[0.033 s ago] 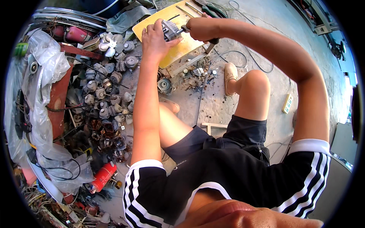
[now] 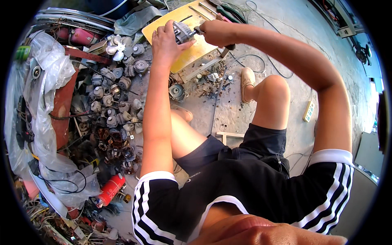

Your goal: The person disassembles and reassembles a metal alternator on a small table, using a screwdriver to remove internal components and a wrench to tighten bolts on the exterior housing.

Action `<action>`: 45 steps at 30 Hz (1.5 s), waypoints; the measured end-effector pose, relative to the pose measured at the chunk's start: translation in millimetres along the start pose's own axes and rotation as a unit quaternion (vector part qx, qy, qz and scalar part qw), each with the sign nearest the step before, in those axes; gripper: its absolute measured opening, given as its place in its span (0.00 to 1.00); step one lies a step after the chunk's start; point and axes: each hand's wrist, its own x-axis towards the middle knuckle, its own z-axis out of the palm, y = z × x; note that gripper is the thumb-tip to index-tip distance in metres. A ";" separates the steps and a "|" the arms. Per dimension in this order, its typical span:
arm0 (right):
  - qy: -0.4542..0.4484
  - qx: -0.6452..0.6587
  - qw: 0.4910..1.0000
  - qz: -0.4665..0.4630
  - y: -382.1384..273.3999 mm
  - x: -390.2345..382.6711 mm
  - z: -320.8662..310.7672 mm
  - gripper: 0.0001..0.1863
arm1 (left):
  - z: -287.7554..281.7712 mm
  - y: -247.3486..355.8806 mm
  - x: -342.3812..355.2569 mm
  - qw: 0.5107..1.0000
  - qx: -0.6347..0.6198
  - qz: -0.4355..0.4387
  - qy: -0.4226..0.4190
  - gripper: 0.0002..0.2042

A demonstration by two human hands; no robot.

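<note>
My left hand (image 2: 163,43) is wrapped round a small grey electric motor (image 2: 182,32), its thumb along the near side. The motor rests at a yellow board (image 2: 190,58), with its shaft toward my right hand. My right hand (image 2: 217,32) is closed on a dark hand tool (image 2: 199,30) whose head meets the shaft end. A dark handle end (image 2: 231,47) shows below that fist. My fingers hide most of the tool, so its exact kind is unclear. Two slim metal rods, perhaps screwdrivers (image 2: 207,8), lie on the board's far edge.
To the left is a heap of old motors (image 2: 118,92), with a white fan blade (image 2: 119,47), plastic sheeting (image 2: 53,61) and a red canister (image 2: 111,190). Scrap bits (image 2: 210,83) litter the floor near my foot. A cable (image 2: 261,61) and a power strip (image 2: 309,111) lie right.
My right forearm and elbow have shifted slightly, and the tool's handle end sits a touch lower. My left hand and the motor look unmoved.
</note>
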 end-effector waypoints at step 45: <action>-0.068 0.164 0.984 0.027 7.7 -10.2 -18.7 0.12 | -4.2 12.3 0.4 0.999 -0.027 -0.034 -0.023 0.45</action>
